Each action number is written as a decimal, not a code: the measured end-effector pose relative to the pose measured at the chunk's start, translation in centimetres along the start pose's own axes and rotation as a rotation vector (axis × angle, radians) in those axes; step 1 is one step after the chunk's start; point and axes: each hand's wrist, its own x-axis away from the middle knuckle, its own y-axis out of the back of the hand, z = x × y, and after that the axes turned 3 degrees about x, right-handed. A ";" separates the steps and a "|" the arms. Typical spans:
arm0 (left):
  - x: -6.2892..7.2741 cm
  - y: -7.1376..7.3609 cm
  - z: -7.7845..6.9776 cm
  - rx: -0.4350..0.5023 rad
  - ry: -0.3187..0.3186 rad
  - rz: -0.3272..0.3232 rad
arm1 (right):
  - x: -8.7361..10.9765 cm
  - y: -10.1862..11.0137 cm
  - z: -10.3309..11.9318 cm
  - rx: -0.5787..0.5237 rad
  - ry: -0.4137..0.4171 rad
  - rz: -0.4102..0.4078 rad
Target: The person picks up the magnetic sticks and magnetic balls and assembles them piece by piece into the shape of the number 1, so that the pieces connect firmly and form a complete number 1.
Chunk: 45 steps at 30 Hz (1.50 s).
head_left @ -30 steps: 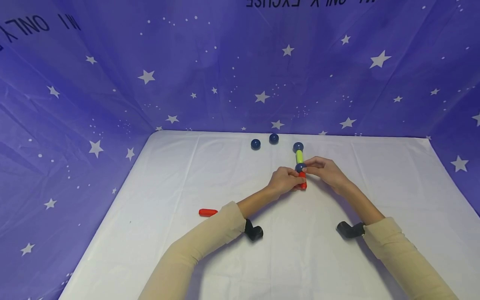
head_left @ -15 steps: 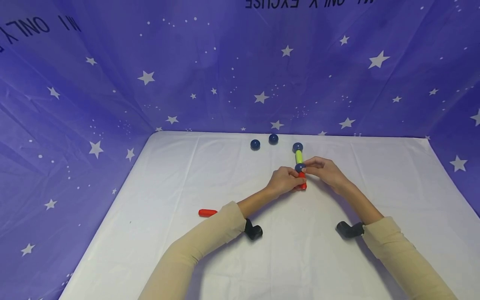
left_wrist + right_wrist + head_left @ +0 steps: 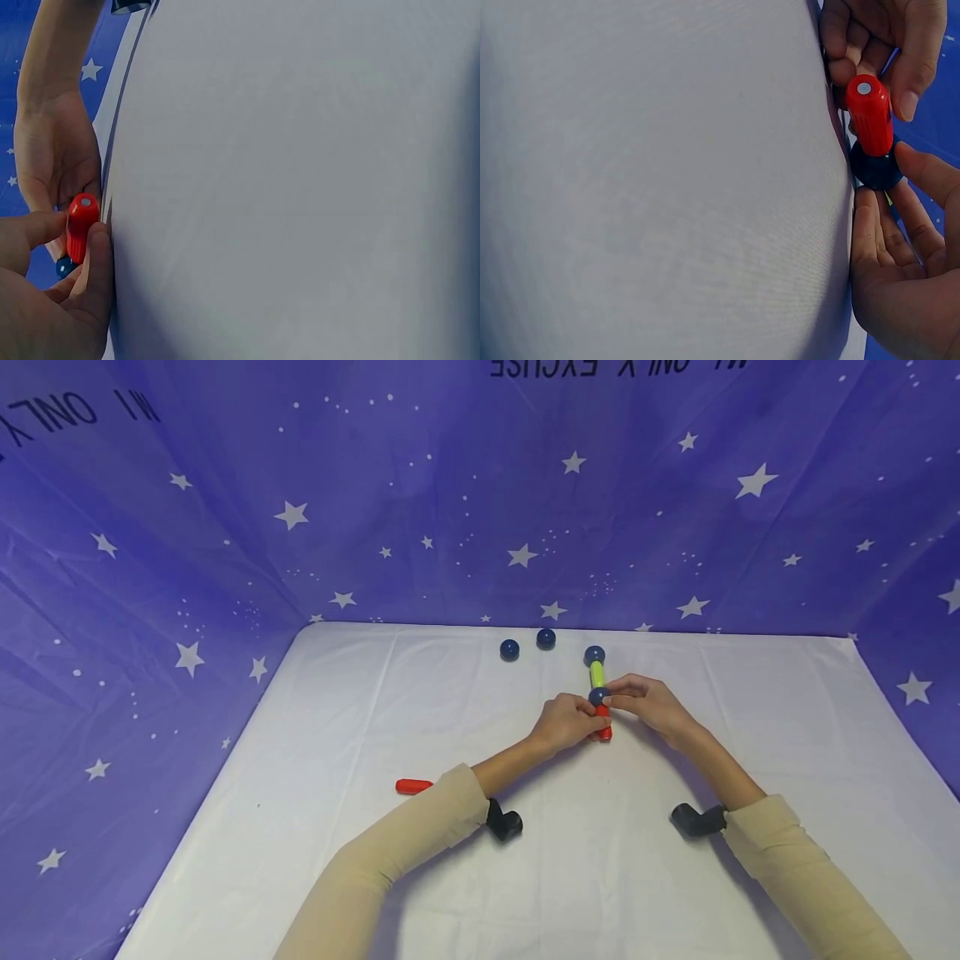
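Observation:
My left hand [image 3: 564, 724] pinches a red magnetic rod [image 3: 604, 732], whose free end points toward me. A pale disc shows on that end in the right wrist view, where the red rod [image 3: 871, 116] meets a dark blue ball [image 3: 871, 171]. Fingers and thumb of my right hand [image 3: 654, 706] hold this ball [image 3: 597, 696] from the right. On the ball's far side a yellow-green rod [image 3: 597, 674] runs to another blue ball [image 3: 594, 655], making one line. In the left wrist view, the red rod [image 3: 81, 225] sits between thumb and finger.
Two loose blue balls, a nearer one [image 3: 509, 650] and a farther one [image 3: 546, 639], lie near the back edge. Another red rod [image 3: 413, 787] lies partly behind the left sleeve [image 3: 427, 818]. A purple star-printed cloth [image 3: 450, 493] rises behind the white table [image 3: 315, 718].

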 end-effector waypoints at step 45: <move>-4.6 12.9 3.1 -0.065 -0.123 -0.404 | 0.0 -0.1 0.0 -0.014 -0.003 0.002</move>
